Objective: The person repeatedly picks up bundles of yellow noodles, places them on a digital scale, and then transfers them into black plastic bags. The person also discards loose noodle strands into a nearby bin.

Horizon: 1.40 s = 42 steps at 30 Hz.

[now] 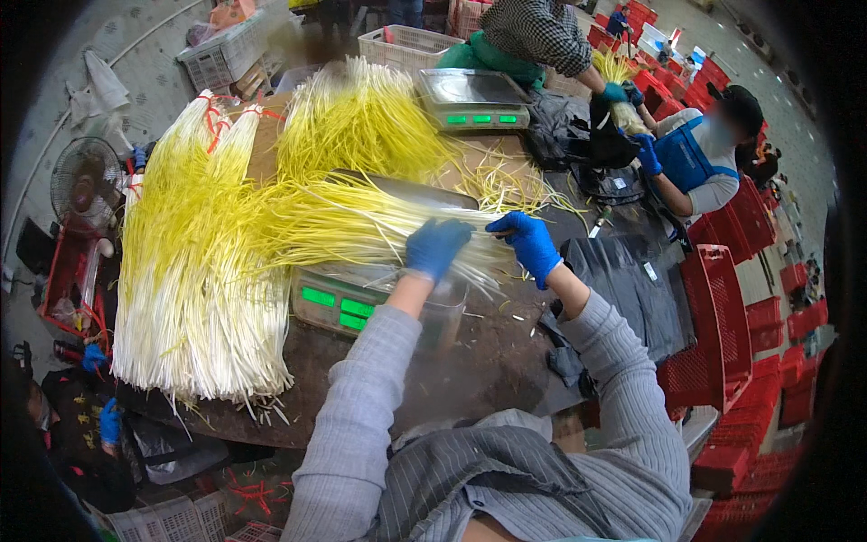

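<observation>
A loose bunch of yellow chives [332,217] lies across a digital scale [308,313] with lit green displays, its white stem ends pointing right. My left hand [439,249], in a blue glove, is blurred and lies over the white stems; its grip is unclear. At the stem ends, my blue-gloved right hand [532,249] pinches some stems between thumb and fingers. Behind the bunch shows the edge of a dark tray [433,192]. A large heap of chives [203,318] covers the table's left side, partly tied with red bands [215,129].
Farther back are another chive pile [359,129] and a second scale [481,114]. Black plastic bags [623,291] and a knife [600,222] lie to the right, beside a red crate [721,325]. Two co-workers [698,146] [532,34] handle a chive bundle at upper right.
</observation>
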Tool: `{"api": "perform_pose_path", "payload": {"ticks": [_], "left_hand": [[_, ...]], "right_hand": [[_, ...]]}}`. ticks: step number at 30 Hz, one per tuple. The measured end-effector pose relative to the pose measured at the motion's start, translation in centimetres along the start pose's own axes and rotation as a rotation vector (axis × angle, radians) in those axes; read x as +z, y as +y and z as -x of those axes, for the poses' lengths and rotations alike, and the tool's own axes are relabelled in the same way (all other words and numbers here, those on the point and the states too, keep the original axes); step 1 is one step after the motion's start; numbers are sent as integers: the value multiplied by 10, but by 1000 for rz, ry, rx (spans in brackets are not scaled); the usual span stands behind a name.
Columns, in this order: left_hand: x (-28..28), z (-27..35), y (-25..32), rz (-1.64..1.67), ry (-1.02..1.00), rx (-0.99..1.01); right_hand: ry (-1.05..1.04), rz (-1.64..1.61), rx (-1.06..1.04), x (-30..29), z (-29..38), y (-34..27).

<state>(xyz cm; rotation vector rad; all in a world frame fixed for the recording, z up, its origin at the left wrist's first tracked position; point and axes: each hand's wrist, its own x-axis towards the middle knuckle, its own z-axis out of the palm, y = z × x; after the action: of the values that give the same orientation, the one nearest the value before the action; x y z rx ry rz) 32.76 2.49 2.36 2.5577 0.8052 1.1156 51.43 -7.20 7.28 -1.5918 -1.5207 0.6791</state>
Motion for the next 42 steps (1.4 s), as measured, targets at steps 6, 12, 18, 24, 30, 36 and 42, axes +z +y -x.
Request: {"api": "perform_pose_path", "payload": {"ticks": [6, 12, 18, 24, 30, 36, 42], "left_hand": [[6, -1, -6, 14, -63, 3], [7, 1, -7, 84, -4, 1], [1, 1, -5, 111, -81, -44], [1, -1, -2, 74, -78, -9], [3, -1, -5, 107, -57, -9], [-6, -17, 14, 52, -55, 89], [-4, -28, 44, -86, -34, 264]], "right_hand": [[-71, -285, 25, -30, 14, -8], [106, -193, -1, -6, 11, -14], [240, 633, -237, 10, 1, -30], [237, 1040, -393, 5, -7, -43], [256, 934, -318, -11, 3, -40], [292, 635, -274, -9, 17, -34], [334, 730, -366, -9, 16, -49]]}}
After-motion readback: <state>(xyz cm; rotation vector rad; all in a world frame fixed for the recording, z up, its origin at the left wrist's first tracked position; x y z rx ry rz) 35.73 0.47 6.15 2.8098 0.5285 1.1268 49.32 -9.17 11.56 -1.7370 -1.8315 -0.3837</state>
